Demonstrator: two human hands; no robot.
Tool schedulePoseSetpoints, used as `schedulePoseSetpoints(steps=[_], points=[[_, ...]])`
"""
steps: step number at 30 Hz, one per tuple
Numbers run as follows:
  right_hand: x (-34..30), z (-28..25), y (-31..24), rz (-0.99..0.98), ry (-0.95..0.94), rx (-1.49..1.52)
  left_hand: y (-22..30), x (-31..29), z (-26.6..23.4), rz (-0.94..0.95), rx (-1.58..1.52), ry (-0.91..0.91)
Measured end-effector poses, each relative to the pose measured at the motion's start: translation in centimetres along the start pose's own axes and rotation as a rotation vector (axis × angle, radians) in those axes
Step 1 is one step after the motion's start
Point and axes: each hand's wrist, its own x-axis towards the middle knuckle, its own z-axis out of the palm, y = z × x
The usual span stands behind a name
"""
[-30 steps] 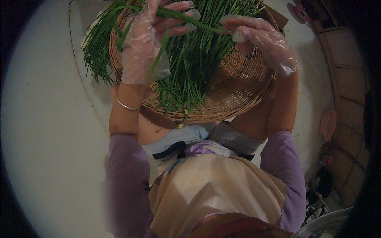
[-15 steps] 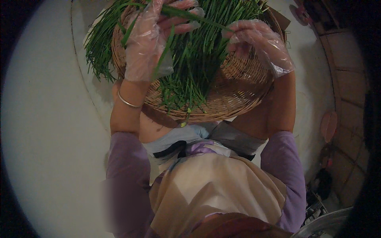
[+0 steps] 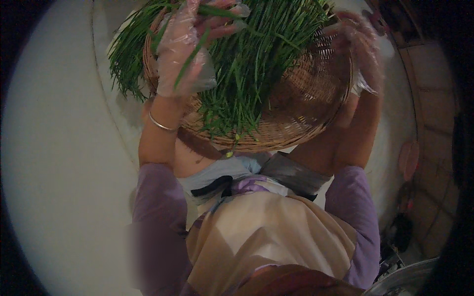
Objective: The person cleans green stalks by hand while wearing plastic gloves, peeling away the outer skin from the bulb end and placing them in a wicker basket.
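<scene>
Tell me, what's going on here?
A person's left hand, in a clear plastic glove, holds a flat green blade above a round brown wicker basket. Long, thin green leaves are heaped in it, reaching past its left rim. The gloved right hand is blurred near the right rim; whether it holds anything is unclear.

We count 2 hands, a left hand (image 3: 186,54) and a right hand (image 3: 359,52), in 2 clear gloves (image 3: 173,76), 1 apiece. We see 1 basket (image 3: 296,111). In it lies 1 heap of greens (image 3: 252,64), spilling over the basket's left edge, with far too many strands for us to count. At the left hand we make out at least 2 blades (image 3: 192,59); whether they join, we cannot tell. We find 2 yellow bits (image 3: 229,154), 1 at the basket's near edge and 1 just past it. We also count 1 bracelet (image 3: 160,122), 2 sleeves (image 3: 160,207), 1 shirt (image 3: 266,227) and 1 pink oval thing (image 3: 408,160).
</scene>
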Motion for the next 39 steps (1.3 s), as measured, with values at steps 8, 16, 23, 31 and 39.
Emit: schedulePoseSetpoints(steps=[8,16,23,31,39], points=[[-3.7,6.0,-6.6,-0.034,0.025,-0.149,-0.2,-0.3,0.1,0.084,0.257,0.079],[-5.7,14.2,-6.6,0.343,-0.595,0.445,-0.7,-0.4,0.7,0.214,0.367,-0.025],[-5.4,15.2,-5.9,0.352,-0.532,0.470,-1.1,-0.2,0.5,0.176,0.293,0.035],[-5.6,14.5,-5.6,0.421,-0.666,0.678,-0.5,0.4,-0.4,0.133,0.217,0.007],[-5.8,14.2,-5.5,0.421,-0.583,0.745,-2.5,1.3,-3.4,0.690,0.640,-0.150]])
